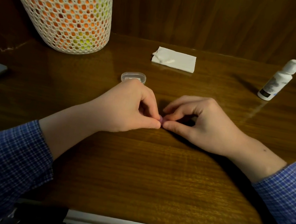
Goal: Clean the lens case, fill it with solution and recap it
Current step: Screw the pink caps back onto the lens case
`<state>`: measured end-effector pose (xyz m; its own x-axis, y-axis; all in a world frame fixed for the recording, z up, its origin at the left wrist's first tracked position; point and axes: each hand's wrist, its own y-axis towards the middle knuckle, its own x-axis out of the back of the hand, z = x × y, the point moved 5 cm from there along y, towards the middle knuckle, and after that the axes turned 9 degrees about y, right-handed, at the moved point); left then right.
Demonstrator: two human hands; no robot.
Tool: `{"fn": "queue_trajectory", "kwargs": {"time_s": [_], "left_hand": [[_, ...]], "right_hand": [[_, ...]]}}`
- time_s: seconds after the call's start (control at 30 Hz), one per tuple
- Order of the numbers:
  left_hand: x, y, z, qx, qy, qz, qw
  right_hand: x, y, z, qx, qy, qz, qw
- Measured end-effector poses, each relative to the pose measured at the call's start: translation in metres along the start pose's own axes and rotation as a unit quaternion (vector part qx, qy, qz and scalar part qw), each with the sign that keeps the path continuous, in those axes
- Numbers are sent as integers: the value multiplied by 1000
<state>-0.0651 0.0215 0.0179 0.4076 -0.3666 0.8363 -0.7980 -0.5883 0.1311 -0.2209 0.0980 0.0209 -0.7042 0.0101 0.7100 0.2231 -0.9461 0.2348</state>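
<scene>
Head view, fingers: both thumbs and forefingers were curled inward and met at a small purple lens case (161,121), pinching it between them; most of it was hidden.
Left hand (130,109): rested knuckles-up on the table (151,180), forearm angled in from the lower left, blue checked sleeve pushed back.
Right hand (199,124): mirrored it from the lower right, heel on the table, remaining fingers arched over the case.
Clear plastic box (133,76): lay just beyond the left hand's knuckles.
White tissue (175,59): lay flat farther back.
Solution bottle (279,80): stood capped, far right.
White mesh basket (63,7): stood far left.
</scene>
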Motion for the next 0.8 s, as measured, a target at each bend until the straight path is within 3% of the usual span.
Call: {"fn": "queue_trajectory", "kwargs": {"time_s": [0.1, 0.27, 0.43, 0.67, 0.8], "left_hand": [[-1, 0, 0, 1, 3, -1, 1000], [1, -1, -2, -1, 9, 0, 1000], [0, -2, 0, 9, 12, -2, 1000], [1, -4, -2, 2, 7, -10, 1000], [0, -3, -1, 8, 9, -7, 1000]], "right_hand": [[3, -1, -2, 4, 5, 25, 1000], [-5, -1, 2, 12, -44, -24, 999], [1, -3, 1, 12, -10, 38, 999], [-5, -2, 0, -8, -22, -45, 999], [-1, -3, 0, -2, 0, 12, 1000]]}}
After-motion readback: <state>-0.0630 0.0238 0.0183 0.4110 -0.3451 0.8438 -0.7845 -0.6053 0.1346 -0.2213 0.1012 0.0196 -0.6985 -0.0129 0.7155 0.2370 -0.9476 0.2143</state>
